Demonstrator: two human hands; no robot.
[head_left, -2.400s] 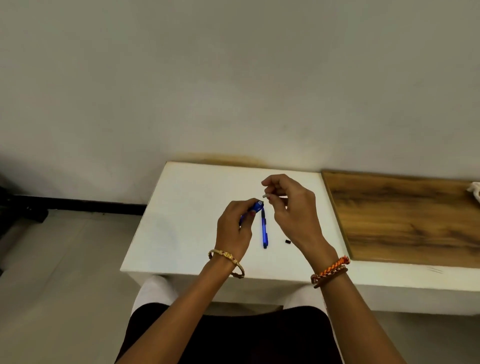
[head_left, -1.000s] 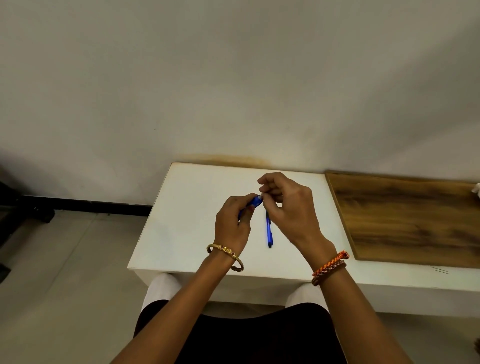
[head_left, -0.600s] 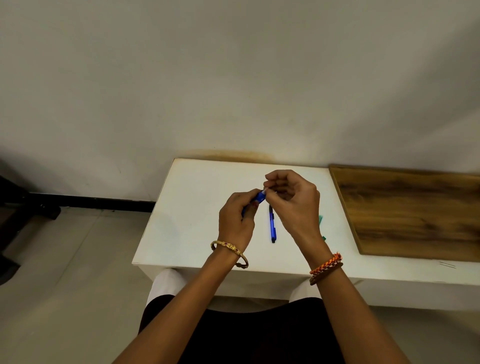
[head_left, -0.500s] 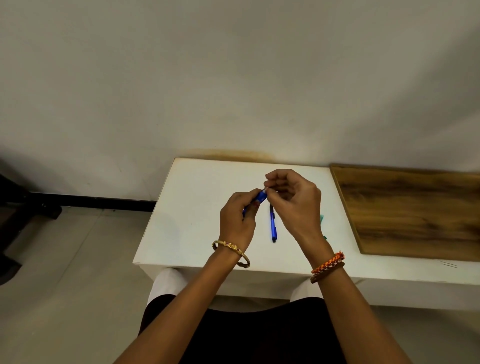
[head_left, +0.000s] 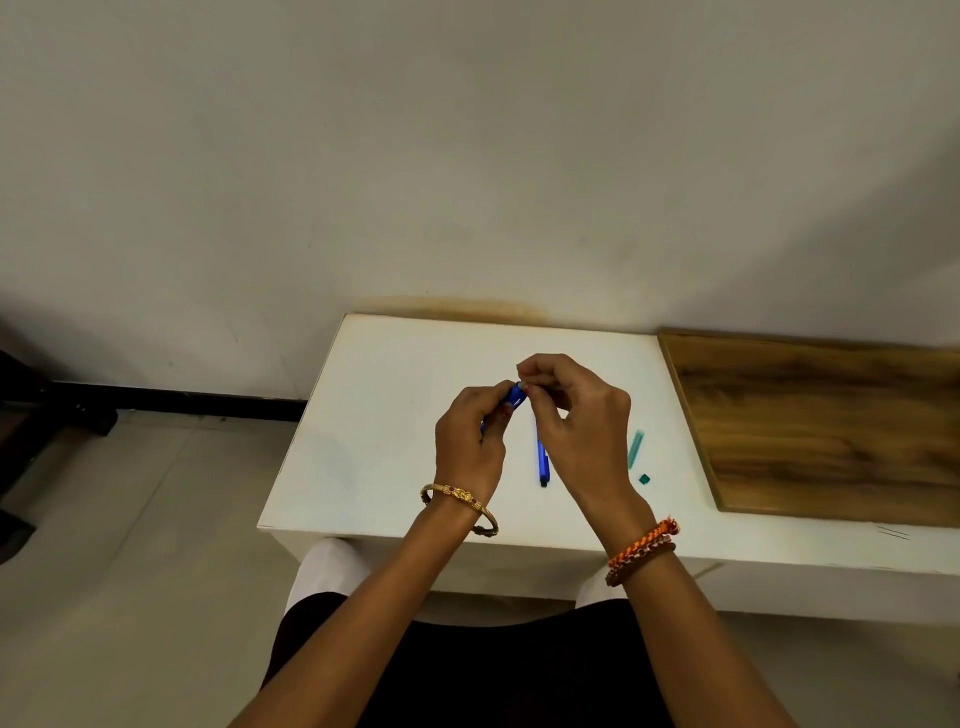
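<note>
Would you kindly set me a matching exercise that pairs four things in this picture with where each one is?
Things:
1. blue barrel
2. blue pen
3. teal stick
4. gold bangle

Places:
A. lying on the white table, right of the right hand
B. on the left wrist
C. held in the left hand
D. lying on the table, between the hands

Pairs: 1-C, 2-D, 3-A, 4-B.
</note>
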